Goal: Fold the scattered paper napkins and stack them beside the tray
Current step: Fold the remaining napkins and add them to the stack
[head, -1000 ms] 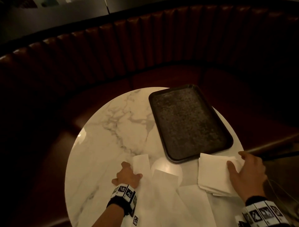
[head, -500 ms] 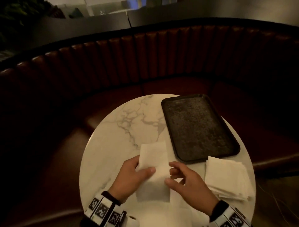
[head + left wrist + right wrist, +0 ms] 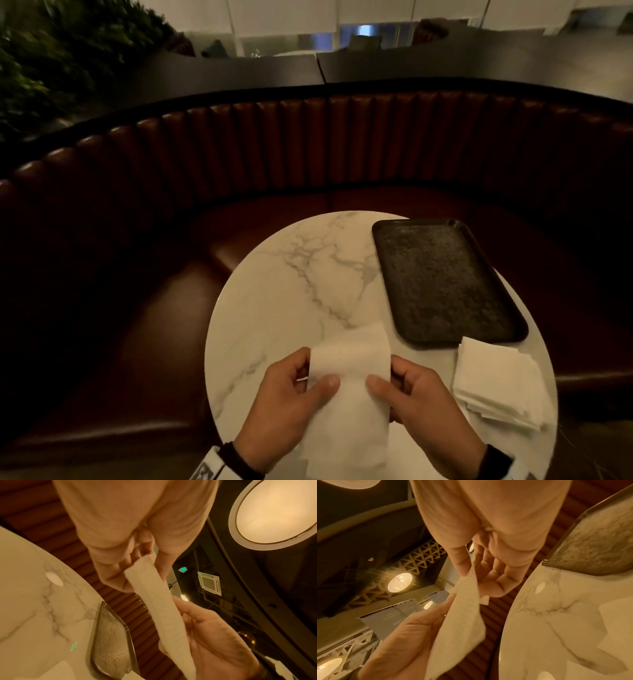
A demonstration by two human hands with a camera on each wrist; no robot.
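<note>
At the far left, a curved, ribbed leather bench (image 3: 308, 154) wraps around the round marble table (image 3: 291, 291). Above the near edge of the table, the left hand (image 3: 291, 401) grips the left edge of a white paper napkin (image 3: 349, 397), with the thumb pressed on top of the sheet and the fingers curled beneath it. The napkin is raised off the table and hangs as a long strip toward the person, its far end tipped up. The right hand (image 3: 428, 407) grips the opposite edge in the same manner, thumb on top and fingers curled underneath. In the left wrist view, the napkin (image 3: 157, 608) runs as a narrow band between the left hand (image 3: 130, 550) and the right hand (image 3: 214, 642). In the right wrist view, the right hand (image 3: 489, 555) pinches the sheet (image 3: 462, 628) at its upper edge, and the left hand (image 3: 406, 642) supports it from below. To the right, a dark rectangular tray (image 3: 442, 281) lies flat on the table. Just beside the near end of the tray, a stack of folded napkins (image 3: 496, 380) rests on the table, its edges slightly offset.
</note>
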